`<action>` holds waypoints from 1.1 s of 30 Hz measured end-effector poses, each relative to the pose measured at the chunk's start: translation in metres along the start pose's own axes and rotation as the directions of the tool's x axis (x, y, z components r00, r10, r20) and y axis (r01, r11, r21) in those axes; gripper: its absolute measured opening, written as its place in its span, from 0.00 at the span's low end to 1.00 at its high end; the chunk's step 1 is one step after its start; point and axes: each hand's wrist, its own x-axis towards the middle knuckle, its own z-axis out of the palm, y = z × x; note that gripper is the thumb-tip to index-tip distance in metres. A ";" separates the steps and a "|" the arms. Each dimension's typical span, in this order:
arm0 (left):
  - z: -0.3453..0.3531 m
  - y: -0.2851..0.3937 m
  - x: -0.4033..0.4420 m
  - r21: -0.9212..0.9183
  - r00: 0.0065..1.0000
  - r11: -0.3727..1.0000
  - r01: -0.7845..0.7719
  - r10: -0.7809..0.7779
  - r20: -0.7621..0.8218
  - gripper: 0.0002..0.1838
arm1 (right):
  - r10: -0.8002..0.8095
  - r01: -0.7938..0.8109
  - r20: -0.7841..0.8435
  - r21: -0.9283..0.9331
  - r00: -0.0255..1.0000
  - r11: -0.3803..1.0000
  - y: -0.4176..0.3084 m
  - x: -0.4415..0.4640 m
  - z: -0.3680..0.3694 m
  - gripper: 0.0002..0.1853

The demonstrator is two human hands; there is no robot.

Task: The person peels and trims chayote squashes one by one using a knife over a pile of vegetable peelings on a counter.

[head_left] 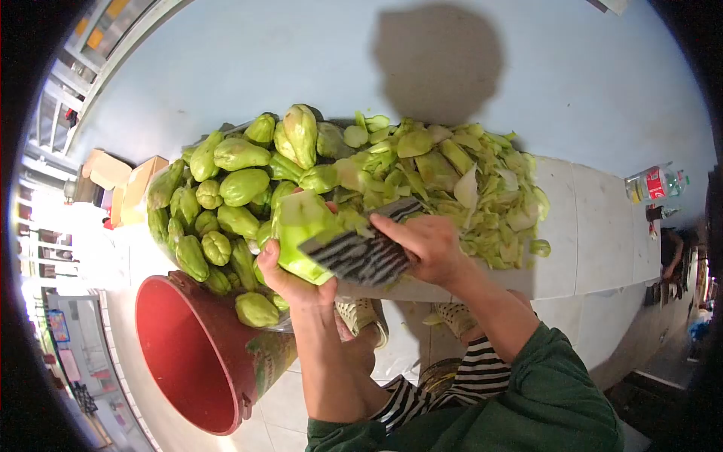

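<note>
My left hand (297, 285) is closed around the lower side of a pale green chayote (296, 215), whose surface shows flat, freshly cut faces. In my right hand (431, 247) is a wide-bladed cleaver (360, 255); its handle is hidden by my fingers, and the index finger is stretched along the blade. The blade lies against the right side of the chayote and mirrors dark and light stripes. Left of and behind my hands, whole chayotes (242, 187) are heaped. To the right spreads a thick pile of green peelings (444, 169).
A large red bucket (177, 361) lies tipped below the chayotes, its mouth facing left. An open cardboard box (135, 188) is at the left. The tiled ledge (595, 226) meets a pale wall (248, 60). A plastic bottle with a red label (654, 183) is at the far right.
</note>
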 end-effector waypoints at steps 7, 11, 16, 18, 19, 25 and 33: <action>-0.008 0.002 -0.005 -0.040 0.995 0.994 0.098 -0.097 0.029 0.33 | 0.170 -0.171 0.015 0.025 0.985 0.985 0.012 0.001 0.000 0.31; 0.005 -0.001 0.000 -0.093 0.999 0.995 0.031 -0.033 -0.017 0.35 | 0.112 -0.121 0.094 0.089 0.989 0.989 -0.001 -0.003 -0.008 0.34; -0.004 0.002 0.005 -0.162 0.997 0.984 0.073 -0.073 0.004 0.38 | 0.012 -0.011 0.046 -0.022 0.999 1.000 -0.001 -0.013 0.002 0.37; -0.003 0.002 0.006 -0.111 0.997 0.991 0.080 -0.080 0.007 0.40 | -0.030 0.030 0.001 -0.055 1.000 0.998 -0.002 -0.011 0.004 0.38; -0.002 0.001 0.006 -0.133 0.995 0.987 0.094 -0.096 -0.008 0.40 | -0.036 0.037 0.015 -0.091 0.999 0.995 -0.004 -0.009 0.002 0.38; 0.009 -0.005 -0.001 -0.206 0.983 0.973 0.103 -0.131 -0.131 0.39 | -0.077 0.079 0.015 -0.178 0.997 0.981 -0.009 -0.008 0.004 0.37; 0.010 -0.012 -0.003 -0.137 0.983 0.989 0.060 -0.083 -0.162 0.37 | -0.071 0.068 -0.006 -0.216 0.997 0.974 -0.013 -0.008 0.013 0.33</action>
